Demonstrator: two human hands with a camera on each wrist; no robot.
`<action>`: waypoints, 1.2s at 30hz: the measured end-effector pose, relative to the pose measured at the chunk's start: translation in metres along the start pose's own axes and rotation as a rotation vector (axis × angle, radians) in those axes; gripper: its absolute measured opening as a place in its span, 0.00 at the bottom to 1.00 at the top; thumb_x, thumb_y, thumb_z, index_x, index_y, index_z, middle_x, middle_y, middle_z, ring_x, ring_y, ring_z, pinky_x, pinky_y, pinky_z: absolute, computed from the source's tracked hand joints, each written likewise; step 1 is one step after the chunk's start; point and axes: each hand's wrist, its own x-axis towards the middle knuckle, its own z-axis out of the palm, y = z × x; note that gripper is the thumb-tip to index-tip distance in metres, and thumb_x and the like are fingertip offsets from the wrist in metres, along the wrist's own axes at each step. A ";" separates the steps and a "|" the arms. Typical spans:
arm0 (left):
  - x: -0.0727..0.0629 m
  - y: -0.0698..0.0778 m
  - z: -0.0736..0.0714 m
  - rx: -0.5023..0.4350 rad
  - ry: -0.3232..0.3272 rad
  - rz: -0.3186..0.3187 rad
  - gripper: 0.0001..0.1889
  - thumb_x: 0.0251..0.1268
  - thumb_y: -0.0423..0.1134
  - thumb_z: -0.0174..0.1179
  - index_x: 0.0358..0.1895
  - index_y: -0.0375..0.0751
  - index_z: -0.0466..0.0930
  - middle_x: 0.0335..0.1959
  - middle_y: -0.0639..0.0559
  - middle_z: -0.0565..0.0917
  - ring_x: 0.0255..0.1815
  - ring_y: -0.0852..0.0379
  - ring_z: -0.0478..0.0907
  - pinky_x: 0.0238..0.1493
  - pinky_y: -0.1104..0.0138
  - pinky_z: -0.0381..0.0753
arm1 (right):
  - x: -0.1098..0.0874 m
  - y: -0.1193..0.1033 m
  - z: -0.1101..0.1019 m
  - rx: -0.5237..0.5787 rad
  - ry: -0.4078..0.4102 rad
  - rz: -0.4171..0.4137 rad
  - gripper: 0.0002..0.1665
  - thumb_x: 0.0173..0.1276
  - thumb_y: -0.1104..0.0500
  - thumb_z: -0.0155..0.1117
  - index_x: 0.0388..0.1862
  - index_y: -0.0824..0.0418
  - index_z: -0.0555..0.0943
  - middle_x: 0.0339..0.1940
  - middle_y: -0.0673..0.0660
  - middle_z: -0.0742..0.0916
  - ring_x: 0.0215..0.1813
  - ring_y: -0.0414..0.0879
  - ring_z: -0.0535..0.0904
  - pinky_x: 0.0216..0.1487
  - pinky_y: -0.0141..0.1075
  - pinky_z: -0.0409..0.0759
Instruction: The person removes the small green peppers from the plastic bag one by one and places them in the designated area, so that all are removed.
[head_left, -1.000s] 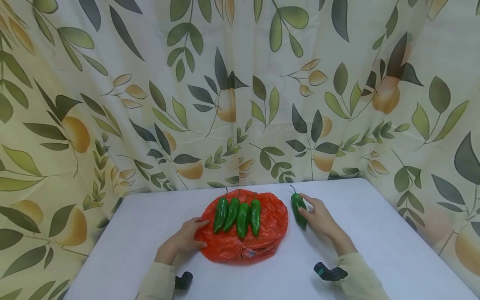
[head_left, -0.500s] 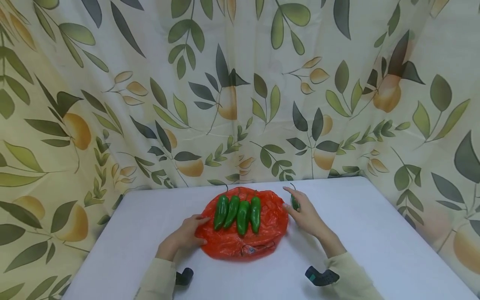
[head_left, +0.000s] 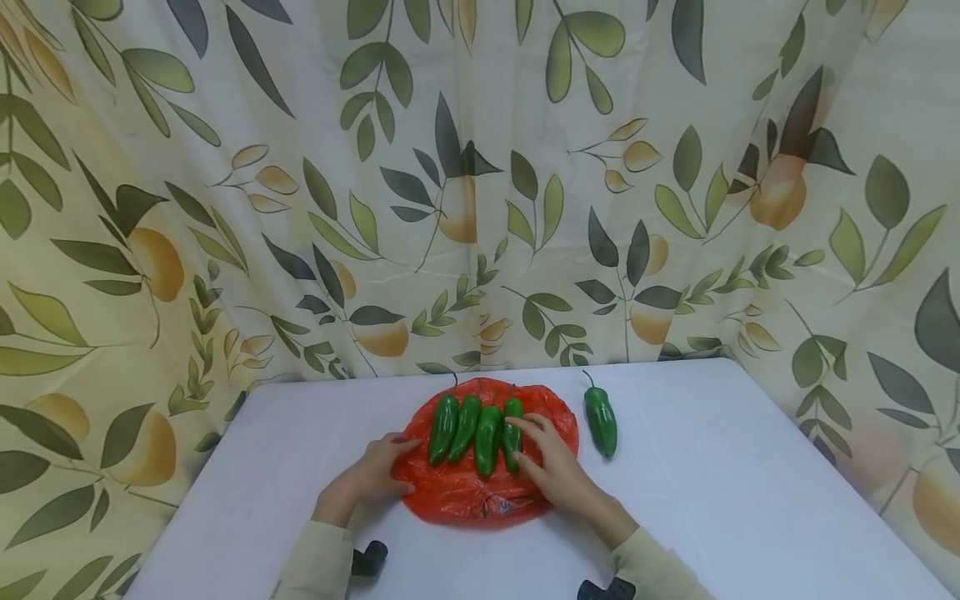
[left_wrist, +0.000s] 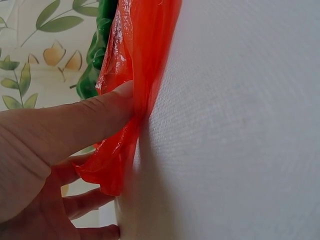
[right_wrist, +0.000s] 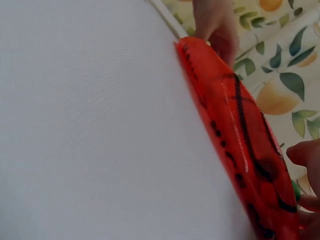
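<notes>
A round, crinkled red plastic bag (head_left: 465, 500) lies on the white table with several green chili peppers (head_left: 486, 442) side by side on it. At the bag's left edge, my left hand (head_left: 373, 471) holds the rim, with the thumb (left_wrist: 95, 117) on the table-facing side and the other fingers behind the plastic. My right hand (head_left: 558, 471) reaches over the bag from the right, its index fingertip across the rightmost pepper (head_left: 512, 433) and its thumb beside it. A further green pepper (head_left: 601, 421) lies on the table right of the bag, apart from both hands.
Black wrist devices (head_left: 369, 558) sit by both sleeves. A curtain (head_left: 480, 208) printed with leaves and fruit hangs behind the white table (head_left: 712, 500). The table's far edge runs just beyond the bag.
My right hand has let go of the pepper on the table and moved left, over the rightmost pepper on the bag. The left hand stays at the bag's left edge.
</notes>
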 end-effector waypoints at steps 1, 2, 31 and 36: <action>0.000 0.000 0.001 0.001 -0.002 0.000 0.37 0.57 0.36 0.73 0.72 0.46 0.73 0.72 0.39 0.68 0.71 0.38 0.65 0.62 0.41 0.80 | -0.001 0.001 0.003 0.005 -0.011 0.013 0.32 0.74 0.57 0.63 0.75 0.46 0.70 0.76 0.61 0.68 0.75 0.61 0.69 0.70 0.63 0.73; 0.000 0.000 0.001 0.000 -0.003 -0.001 0.37 0.56 0.36 0.74 0.72 0.46 0.73 0.72 0.39 0.68 0.71 0.39 0.65 0.62 0.41 0.80 | -0.002 0.002 0.006 0.005 -0.015 0.025 0.32 0.74 0.57 0.63 0.74 0.45 0.70 0.77 0.61 0.68 0.75 0.62 0.68 0.70 0.63 0.73; -0.001 -0.002 0.004 0.010 0.002 -0.008 0.37 0.56 0.36 0.73 0.72 0.47 0.73 0.73 0.39 0.68 0.71 0.38 0.65 0.63 0.40 0.78 | 0.001 0.005 0.014 -0.035 0.104 0.097 0.19 0.68 0.64 0.68 0.58 0.55 0.80 0.62 0.59 0.80 0.66 0.56 0.76 0.69 0.58 0.76; 0.000 0.000 0.002 0.003 0.008 -0.016 0.37 0.56 0.36 0.74 0.72 0.47 0.73 0.73 0.40 0.68 0.71 0.39 0.65 0.62 0.41 0.80 | 0.003 0.005 0.007 -0.041 0.153 0.117 0.17 0.67 0.68 0.68 0.53 0.55 0.80 0.59 0.60 0.80 0.64 0.56 0.76 0.68 0.59 0.77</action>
